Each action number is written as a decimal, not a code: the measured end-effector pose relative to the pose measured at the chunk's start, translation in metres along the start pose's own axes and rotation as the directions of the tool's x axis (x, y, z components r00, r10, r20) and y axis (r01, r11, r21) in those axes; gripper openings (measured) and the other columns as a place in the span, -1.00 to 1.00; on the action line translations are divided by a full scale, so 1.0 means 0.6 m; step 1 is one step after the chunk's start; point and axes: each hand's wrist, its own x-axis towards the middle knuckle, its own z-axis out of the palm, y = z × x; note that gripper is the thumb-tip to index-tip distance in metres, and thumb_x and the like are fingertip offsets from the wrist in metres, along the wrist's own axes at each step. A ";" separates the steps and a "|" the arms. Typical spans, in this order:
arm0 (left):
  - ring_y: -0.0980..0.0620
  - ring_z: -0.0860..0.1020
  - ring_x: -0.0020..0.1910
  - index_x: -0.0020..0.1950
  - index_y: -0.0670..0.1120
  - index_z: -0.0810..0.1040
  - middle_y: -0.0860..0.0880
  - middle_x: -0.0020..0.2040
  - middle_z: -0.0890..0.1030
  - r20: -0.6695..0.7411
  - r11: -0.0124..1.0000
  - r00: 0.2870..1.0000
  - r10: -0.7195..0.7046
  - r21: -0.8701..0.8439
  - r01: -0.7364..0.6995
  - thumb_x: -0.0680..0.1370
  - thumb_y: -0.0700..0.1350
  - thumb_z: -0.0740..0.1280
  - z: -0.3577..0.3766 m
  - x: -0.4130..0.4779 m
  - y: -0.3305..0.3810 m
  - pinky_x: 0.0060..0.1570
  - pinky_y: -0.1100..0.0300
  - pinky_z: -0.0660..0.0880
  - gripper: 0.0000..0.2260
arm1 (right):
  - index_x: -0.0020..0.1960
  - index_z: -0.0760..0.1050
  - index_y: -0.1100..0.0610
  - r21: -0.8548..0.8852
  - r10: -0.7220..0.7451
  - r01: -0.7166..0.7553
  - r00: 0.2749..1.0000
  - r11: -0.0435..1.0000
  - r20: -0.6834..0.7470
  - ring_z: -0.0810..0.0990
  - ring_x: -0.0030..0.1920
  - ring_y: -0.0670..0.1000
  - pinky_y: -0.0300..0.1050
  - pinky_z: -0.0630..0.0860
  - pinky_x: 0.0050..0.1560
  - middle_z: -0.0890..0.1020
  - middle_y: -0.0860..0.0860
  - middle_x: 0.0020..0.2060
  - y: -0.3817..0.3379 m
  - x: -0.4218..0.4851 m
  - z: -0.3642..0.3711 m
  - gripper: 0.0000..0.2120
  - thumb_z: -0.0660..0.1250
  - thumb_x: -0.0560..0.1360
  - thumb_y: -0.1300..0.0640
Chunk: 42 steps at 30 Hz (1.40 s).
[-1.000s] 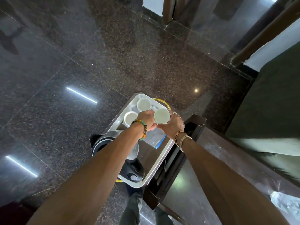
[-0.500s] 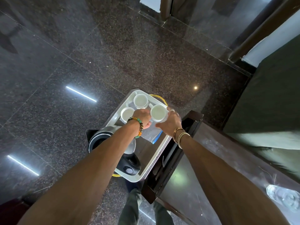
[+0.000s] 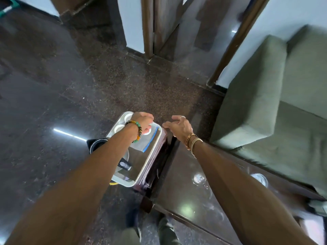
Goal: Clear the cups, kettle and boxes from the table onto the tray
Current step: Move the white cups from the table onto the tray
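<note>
A white tray point(image 3: 154, 156) stands at the left end of the dark table point(image 3: 184, 170). Two white cups point(image 3: 128, 117) point(image 3: 118, 129) sit at its far left corner. My left hand point(image 3: 143, 121) reaches down over a third white cup point(image 3: 148, 132) at the far right corner, fingers curled round its top. A clear box with a blue edge point(image 3: 150, 142) lies beside that cup. The black kettle point(image 3: 96, 145) stands at the tray's near end, mostly hidden by my left forearm. My right hand point(image 3: 178, 127) hovers just right of the tray, fingers spread, holding nothing.
A clear glass point(image 3: 260, 179) stands on the table to the right. A green sofa point(image 3: 265, 89) runs behind the table. Dark polished floor lies left of the tray, and wooden door frames point(image 3: 147, 27) stand ahead. My legs show below.
My right hand has let go of the cup and drawn off to the right. The cup now sits lower at the tray's corner under my left hand. The camera has tilted up.
</note>
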 end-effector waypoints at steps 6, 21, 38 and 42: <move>0.02 0.48 -0.36 -0.18 -0.06 0.57 -0.10 -0.19 0.58 0.113 0.983 0.988 0.109 0.137 -0.124 0.52 -0.31 0.32 0.064 -0.079 0.017 -0.36 0.22 0.45 -0.84 | 0.13 0.57 0.00 0.040 -0.007 0.012 0.992 0.999 -0.125 0.67 0.00 0.03 0.04 0.61 0.11 0.69 0.00 -0.07 0.008 -0.105 -0.085 -0.52 0.53 0.29 -0.17; 0.09 0.56 -0.29 -0.08 -0.01 0.56 0.01 -0.18 0.61 0.528 0.859 0.823 0.211 0.301 -0.414 0.56 -0.11 0.30 0.299 -0.311 -0.063 -0.25 0.23 0.50 -0.94 | 0.07 0.64 0.02 0.190 0.203 -0.112 0.794 0.975 -0.573 0.68 -0.08 0.01 -0.10 0.59 -0.01 0.71 -0.04 -0.11 0.191 -0.466 -0.235 -0.59 0.53 0.31 -0.15; 0.08 0.46 -0.38 -0.22 -0.03 0.46 0.01 -0.27 0.54 0.753 0.719 0.653 -0.084 0.499 -0.484 0.58 -0.18 0.27 0.646 -0.572 -0.372 -0.42 0.33 0.42 -0.83 | 0.02 0.67 0.01 0.503 0.525 -0.208 0.552 0.839 -0.648 0.60 -0.19 -0.18 -0.32 0.49 -0.20 0.64 -0.17 -0.22 0.609 -0.789 -0.333 -0.65 0.55 0.27 -0.06; 0.07 0.51 -0.33 -0.20 -0.02 0.50 0.01 -0.23 0.58 0.758 0.703 0.651 -0.039 0.484 -0.521 0.55 -0.16 0.31 0.696 -0.615 -0.410 -0.26 0.21 0.46 -0.87 | 0.00 0.67 0.01 0.540 0.550 -0.189 0.523 0.820 -0.651 0.61 -0.20 -0.19 -0.36 0.50 -0.24 0.66 -0.14 -0.18 0.662 -0.828 -0.372 -0.63 0.55 0.24 -0.07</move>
